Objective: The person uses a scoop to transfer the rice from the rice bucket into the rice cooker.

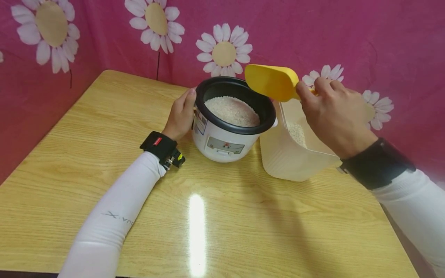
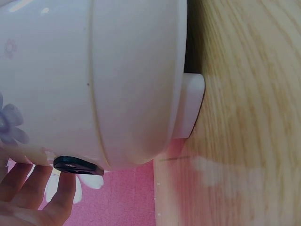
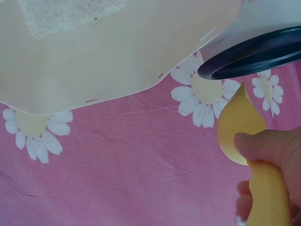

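Observation:
A white rice cooker (image 1: pixel 222 144) with a black rim stands on the table, rice (image 1: pixel 232 111) lying in its dark inner pot. My left hand (image 1: pixel 180 112) holds the cooker by its left side, thumb up near the rim. In the left wrist view, fingers (image 2: pixel 63 200) touch the cooker's white wall (image 2: pixel 131 84) by a small black handle piece (image 2: pixel 77 165). My right hand (image 1: pixel 335 114) grips a yellow scoop (image 1: pixel 272 82) by its handle, above the cooker's right rim. The scoop is tipped, and whether rice is in it cannot be seen.
A translucent plastic bin (image 1: pixel 288 164) with rice (image 1: pixel 296 134) inside stands just right of the cooker, under my right hand. Behind the wooden table (image 1: pixel 156 231) hangs a pink cloth (image 1: pixel 295 31) with white daisies, close to the table's back edge.

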Action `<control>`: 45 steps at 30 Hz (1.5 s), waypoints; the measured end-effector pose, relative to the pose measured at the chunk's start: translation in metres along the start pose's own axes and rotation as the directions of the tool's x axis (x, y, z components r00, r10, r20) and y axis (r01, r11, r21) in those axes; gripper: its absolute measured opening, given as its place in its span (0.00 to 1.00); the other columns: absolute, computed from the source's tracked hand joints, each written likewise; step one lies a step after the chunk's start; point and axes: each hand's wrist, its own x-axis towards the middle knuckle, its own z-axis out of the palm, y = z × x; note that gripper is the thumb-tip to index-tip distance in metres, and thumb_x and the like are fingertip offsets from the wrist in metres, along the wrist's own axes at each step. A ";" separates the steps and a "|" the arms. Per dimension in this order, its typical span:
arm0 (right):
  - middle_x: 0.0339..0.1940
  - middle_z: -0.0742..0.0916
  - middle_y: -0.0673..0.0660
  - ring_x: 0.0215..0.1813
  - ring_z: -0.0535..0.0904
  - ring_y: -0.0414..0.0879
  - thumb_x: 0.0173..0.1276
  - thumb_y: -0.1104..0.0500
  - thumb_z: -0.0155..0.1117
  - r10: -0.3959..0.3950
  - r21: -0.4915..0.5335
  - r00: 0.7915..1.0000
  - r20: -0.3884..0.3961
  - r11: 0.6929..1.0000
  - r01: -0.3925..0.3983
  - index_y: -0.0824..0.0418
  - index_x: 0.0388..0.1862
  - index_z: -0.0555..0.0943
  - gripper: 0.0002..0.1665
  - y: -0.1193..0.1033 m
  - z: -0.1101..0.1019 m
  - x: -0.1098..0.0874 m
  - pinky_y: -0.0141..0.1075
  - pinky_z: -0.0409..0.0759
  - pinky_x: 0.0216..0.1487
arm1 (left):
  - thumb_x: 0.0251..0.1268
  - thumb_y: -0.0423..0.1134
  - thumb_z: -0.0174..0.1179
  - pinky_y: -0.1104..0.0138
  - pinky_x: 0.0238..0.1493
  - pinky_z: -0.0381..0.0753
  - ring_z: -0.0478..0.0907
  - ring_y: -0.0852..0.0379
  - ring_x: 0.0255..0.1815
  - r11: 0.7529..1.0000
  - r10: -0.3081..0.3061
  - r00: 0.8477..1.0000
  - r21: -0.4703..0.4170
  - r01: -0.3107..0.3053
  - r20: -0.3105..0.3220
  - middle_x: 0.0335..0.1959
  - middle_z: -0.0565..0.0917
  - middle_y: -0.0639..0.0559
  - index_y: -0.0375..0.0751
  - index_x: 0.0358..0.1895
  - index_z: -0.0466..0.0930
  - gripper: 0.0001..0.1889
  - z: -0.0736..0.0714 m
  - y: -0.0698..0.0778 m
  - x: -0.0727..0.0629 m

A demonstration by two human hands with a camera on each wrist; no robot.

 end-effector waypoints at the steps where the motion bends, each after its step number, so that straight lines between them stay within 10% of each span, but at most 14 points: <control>1: 0.29 0.75 0.67 0.26 0.75 0.66 0.78 0.63 0.55 0.003 0.002 1.000 -0.008 1.000 -0.003 0.65 0.55 0.73 0.10 0.002 0.000 -0.001 0.62 0.81 0.21 | 0.86 0.51 0.35 0.53 0.80 0.71 0.71 0.50 0.77 1.000 0.000 1.000 0.002 0.000 0.002 0.74 0.76 0.44 0.43 0.76 0.70 0.28 0.000 0.000 0.000; 11: 0.28 0.76 0.69 0.22 0.70 0.67 0.76 0.60 0.59 0.128 -0.001 0.986 -0.103 0.992 -0.129 0.64 0.52 0.74 0.11 0.026 0.008 -0.024 0.64 0.73 0.16 | 0.86 0.51 0.34 0.53 0.80 0.70 0.71 0.50 0.78 1.000 -0.006 1.000 -0.002 0.006 0.011 0.75 0.75 0.45 0.44 0.76 0.69 0.27 0.000 -0.001 -0.001; 18: 0.27 0.75 0.70 0.18 0.69 0.65 0.77 0.55 0.60 0.292 0.000 0.954 0.069 0.956 -0.293 0.68 0.48 0.74 0.16 0.043 0.004 -0.044 0.70 0.74 0.18 | 0.86 0.52 0.34 0.55 0.83 0.66 0.69 0.51 0.80 1.000 -0.014 1.000 0.009 0.014 0.018 0.77 0.73 0.46 0.45 0.78 0.67 0.28 -0.001 -0.001 -0.002; 24: 0.28 0.74 0.72 0.20 0.69 0.65 0.78 0.53 0.55 0.418 0.006 0.878 0.234 0.902 -0.432 0.72 0.45 0.70 0.20 0.058 0.009 -0.062 0.69 0.73 0.17 | 0.86 0.53 0.34 0.52 0.80 0.71 0.71 0.50 0.77 1.000 -0.023 1.000 0.007 0.023 0.014 0.76 0.75 0.46 0.45 0.77 0.69 0.28 0.000 0.000 -0.002; 31: 0.41 0.75 0.82 0.26 0.74 0.76 0.79 0.53 0.51 0.498 -0.012 0.747 0.440 0.835 -0.550 0.79 0.65 0.65 0.31 0.078 0.017 -0.078 0.74 0.75 0.24 | 0.86 0.52 0.34 0.51 0.80 0.71 0.70 0.49 0.78 1.000 -0.020 1.000 0.002 0.020 0.021 0.76 0.74 0.46 0.46 0.78 0.68 0.28 0.001 0.002 -0.001; 37: 0.31 0.76 0.72 0.24 0.73 0.65 0.83 0.45 0.42 0.569 -0.002 0.627 0.532 0.742 -0.671 0.73 0.50 0.68 0.29 0.088 0.024 -0.094 0.62 0.76 0.22 | 0.86 0.52 0.34 0.52 0.81 0.70 0.70 0.50 0.78 1.000 -0.012 1.000 -0.001 0.012 0.017 0.77 0.74 0.46 0.46 0.78 0.68 0.28 0.000 0.002 -0.001; 45: 0.28 0.75 0.73 0.24 0.73 0.65 0.81 0.46 0.37 0.598 0.050 0.609 0.520 0.691 -0.721 0.77 0.48 0.65 0.30 0.093 0.039 -0.124 0.61 0.77 0.25 | 0.86 0.52 0.34 0.49 0.78 0.72 0.71 0.49 0.77 1.000 -0.016 1.000 -0.011 0.017 0.022 0.76 0.75 0.45 0.46 0.77 0.69 0.28 0.000 0.003 -0.002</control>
